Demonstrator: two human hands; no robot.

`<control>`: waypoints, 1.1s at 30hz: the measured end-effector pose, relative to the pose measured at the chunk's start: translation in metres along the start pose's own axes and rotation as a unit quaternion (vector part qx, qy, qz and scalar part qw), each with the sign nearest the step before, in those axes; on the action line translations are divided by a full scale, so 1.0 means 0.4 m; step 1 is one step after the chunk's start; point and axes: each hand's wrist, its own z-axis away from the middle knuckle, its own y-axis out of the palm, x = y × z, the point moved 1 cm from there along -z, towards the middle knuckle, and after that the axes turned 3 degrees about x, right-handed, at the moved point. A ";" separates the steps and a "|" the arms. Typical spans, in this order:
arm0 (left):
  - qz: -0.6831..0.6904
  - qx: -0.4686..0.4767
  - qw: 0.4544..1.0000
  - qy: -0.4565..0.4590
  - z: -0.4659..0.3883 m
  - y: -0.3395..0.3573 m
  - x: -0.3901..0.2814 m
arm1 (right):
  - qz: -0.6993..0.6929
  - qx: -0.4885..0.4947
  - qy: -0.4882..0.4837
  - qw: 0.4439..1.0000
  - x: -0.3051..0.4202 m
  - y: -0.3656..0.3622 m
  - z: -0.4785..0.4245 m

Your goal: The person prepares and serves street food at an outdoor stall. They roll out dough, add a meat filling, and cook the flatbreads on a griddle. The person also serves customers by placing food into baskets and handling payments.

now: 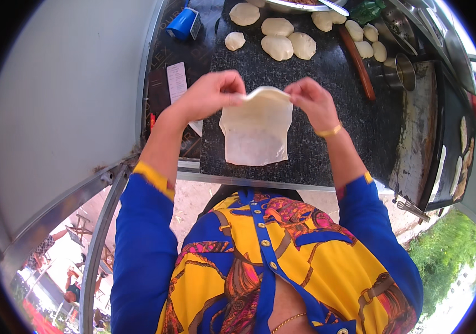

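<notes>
A thin sheet of dough (pixel 256 133), roughly square, lies on the black speckled worktop (pixel 309 158) in front of me. Its far edge is raised off the surface and bows upward in the middle. My left hand (pixel 217 94) pinches the far left corner between thumb and fingers. At the far right corner, my right hand (pixel 312 100) grips the dough the same way. The near part of the sheet rests flat close to the worktop's front edge. Beyond my hands sit several pale dough balls (pixel 277 47).
To the right are a wooden rolling pin (pixel 358 64), a steel bowl (pixel 404 72) and a dark griddle (pixel 450 142) carrying several flatbreads (pixel 457 177). At left lie a blue cup (pixel 181 24) and a printed paper slip (pixel 176 79). A pan of filling (pixel 300 4) stands at the back.
</notes>
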 end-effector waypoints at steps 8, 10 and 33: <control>-0.214 0.045 0.973 0.074 0.327 0.262 0.094 | 0.201 0.064 -0.052 0.976 -0.052 0.082 0.365; -0.263 0.022 0.956 0.130 0.351 0.281 0.117 | 0.228 -0.029 -0.074 0.970 -0.077 0.105 0.381; -0.034 0.033 0.992 -0.117 0.087 0.189 0.138 | 0.258 0.183 0.171 0.933 -0.044 0.118 0.088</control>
